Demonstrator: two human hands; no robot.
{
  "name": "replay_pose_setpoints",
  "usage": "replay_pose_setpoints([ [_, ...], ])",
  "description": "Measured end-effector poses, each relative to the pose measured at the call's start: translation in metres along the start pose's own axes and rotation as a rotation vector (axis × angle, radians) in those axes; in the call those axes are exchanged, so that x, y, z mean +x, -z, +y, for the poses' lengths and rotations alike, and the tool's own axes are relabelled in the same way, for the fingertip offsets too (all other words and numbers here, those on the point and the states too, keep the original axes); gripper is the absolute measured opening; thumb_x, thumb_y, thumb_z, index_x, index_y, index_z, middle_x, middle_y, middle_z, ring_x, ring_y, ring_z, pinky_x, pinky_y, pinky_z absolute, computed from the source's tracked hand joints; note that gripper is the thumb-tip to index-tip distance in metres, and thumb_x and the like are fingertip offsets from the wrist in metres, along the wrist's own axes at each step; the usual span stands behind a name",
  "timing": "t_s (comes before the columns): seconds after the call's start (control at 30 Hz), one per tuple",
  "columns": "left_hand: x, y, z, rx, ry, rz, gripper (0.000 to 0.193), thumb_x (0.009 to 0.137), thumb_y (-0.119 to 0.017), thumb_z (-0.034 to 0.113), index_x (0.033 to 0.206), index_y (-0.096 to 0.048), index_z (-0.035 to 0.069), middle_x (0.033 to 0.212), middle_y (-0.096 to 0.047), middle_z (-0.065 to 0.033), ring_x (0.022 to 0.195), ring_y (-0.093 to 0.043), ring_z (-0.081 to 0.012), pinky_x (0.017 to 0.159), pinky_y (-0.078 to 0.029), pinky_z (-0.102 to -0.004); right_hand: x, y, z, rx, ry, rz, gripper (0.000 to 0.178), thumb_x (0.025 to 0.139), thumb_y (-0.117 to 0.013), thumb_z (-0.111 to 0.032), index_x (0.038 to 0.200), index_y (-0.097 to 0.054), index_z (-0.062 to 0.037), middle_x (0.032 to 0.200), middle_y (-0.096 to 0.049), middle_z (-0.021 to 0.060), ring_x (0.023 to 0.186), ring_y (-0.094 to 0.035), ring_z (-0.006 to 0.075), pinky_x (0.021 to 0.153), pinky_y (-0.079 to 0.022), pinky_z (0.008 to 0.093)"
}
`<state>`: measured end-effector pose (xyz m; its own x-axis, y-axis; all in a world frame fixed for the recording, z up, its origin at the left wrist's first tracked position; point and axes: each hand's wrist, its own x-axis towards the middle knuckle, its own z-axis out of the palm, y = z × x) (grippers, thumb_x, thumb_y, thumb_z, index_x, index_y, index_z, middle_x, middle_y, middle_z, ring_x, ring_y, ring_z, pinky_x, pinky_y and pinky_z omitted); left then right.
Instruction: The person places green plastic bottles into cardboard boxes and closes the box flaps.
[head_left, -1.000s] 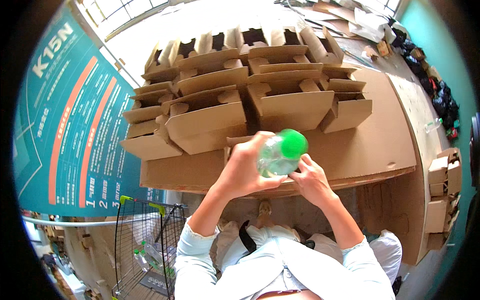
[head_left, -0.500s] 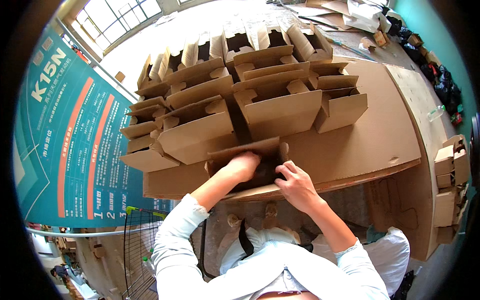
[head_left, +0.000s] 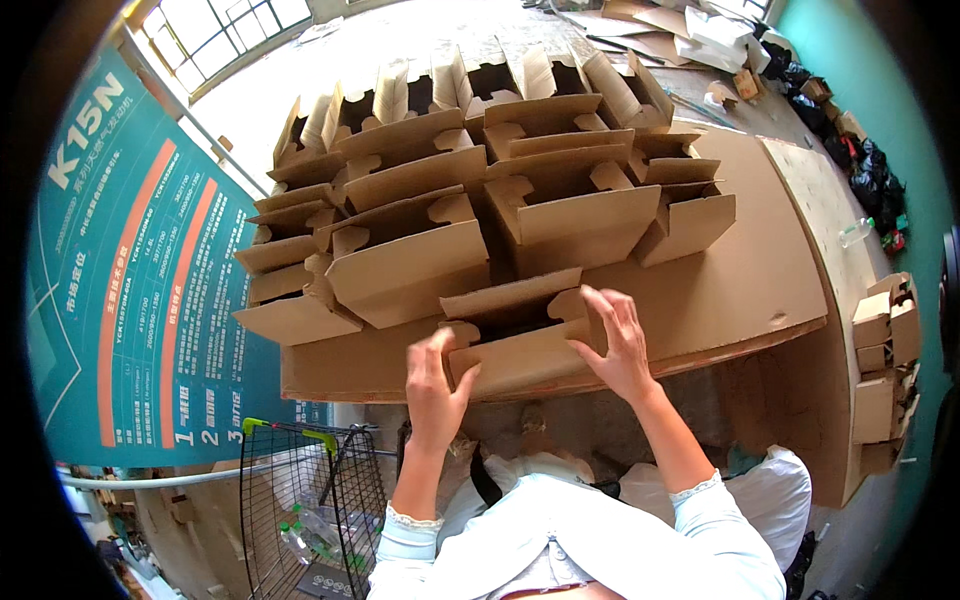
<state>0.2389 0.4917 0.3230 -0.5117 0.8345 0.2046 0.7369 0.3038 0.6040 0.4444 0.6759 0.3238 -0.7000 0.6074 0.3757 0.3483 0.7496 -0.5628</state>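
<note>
An open-topped brown cardboard box [head_left: 522, 362] stands at the table's near edge, with its back wall raised above its end flaps. At its left end is my left hand [head_left: 432, 385], fingers apart and slightly blurred, with the thumb toward the front wall. At the other end my right hand [head_left: 620, 345] is spread, fingers beside the end flap and thumb near the front wall. Both hands are open around the box; firm contact cannot be made out. Just behind stand several similar open boxes [head_left: 410, 270] in close rows.
A large cardboard sheet [head_left: 745, 275] covers the table under the boxes. To the left are a teal printed banner [head_left: 150, 300] and a black wire cart [head_left: 300, 500] with plastic bottles. Stacked cartons [head_left: 885, 360] stand right; black bags [head_left: 875, 180] line the wall.
My left hand has come out of the near box and moved to its left end. My right hand has shifted up and opened at the right end. The box's front wall now shows.
</note>
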Motion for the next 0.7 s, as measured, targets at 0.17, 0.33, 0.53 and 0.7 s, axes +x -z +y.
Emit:
replay_pose_setpoints([
  [0.17, 0.031, 0.01, 0.012, 0.158, -0.263, 0.066, 0.104, 0.066, -0.082, 0.008, 0.151, -0.023, 0.009, 0.136, -0.048, -0.0149, 0.125, -0.047, -0.0332, 0.115, -0.028, -0.0481, 0.047, 0.011, 0.001, -0.193, 0.25, -0.206, 0.099, 0.066, -0.084, -0.027, 0.147, -0.031, -0.0095, 0.14, -0.046, 0.017, 0.136, -0.037, 0.0318, 0.117, -0.026, 0.0451],
  [0.33, 0.014, 0.006, -0.001, 0.211, -0.265, -0.197, 0.079, 0.07, -0.082, 0.033, 0.136, -0.05, 0.004, 0.145, -0.037, -0.0186, 0.134, -0.035, -0.0422, 0.111, -0.033, -0.051, 0.045, -0.004, 0.009, -0.165, 0.358, -0.535, 0.097, 0.062, -0.081, -0.051, 0.144, -0.043, -0.0159, 0.149, -0.036, 0.0208, 0.14, -0.028, 0.0393, 0.119, -0.017, 0.0511],
  [0.53, 0.005, -0.005, -0.008, 0.189, -0.142, -0.329, 0.097, 0.072, -0.081, 0.023, 0.151, -0.026, 0.018, 0.159, -0.01, -0.0166, 0.138, -0.029, -0.0448, 0.111, -0.036, -0.0514, 0.052, -0.016, 0.003, -0.337, 0.347, -0.696, 0.11, 0.057, -0.085, -0.046, 0.15, -0.032, -0.0235, 0.151, -0.029, 0.0225, 0.138, -0.027, 0.0445, 0.116, -0.011, 0.0588],
  [0.7, 0.003, -0.01, -0.006, 0.077, -0.184, -0.262, 0.093, 0.072, -0.08, 0.015, 0.15, -0.029, 0.017, 0.158, -0.013, -0.0163, 0.137, -0.033, -0.0429, 0.107, -0.041, -0.047, 0.048, -0.016, 0.003, -0.344, 0.383, -0.7, 0.106, 0.06, -0.084, -0.043, 0.15, -0.032, -0.0266, 0.144, -0.038, 0.0224, 0.127, -0.04, 0.0409, 0.11, -0.025, 0.0543],
])
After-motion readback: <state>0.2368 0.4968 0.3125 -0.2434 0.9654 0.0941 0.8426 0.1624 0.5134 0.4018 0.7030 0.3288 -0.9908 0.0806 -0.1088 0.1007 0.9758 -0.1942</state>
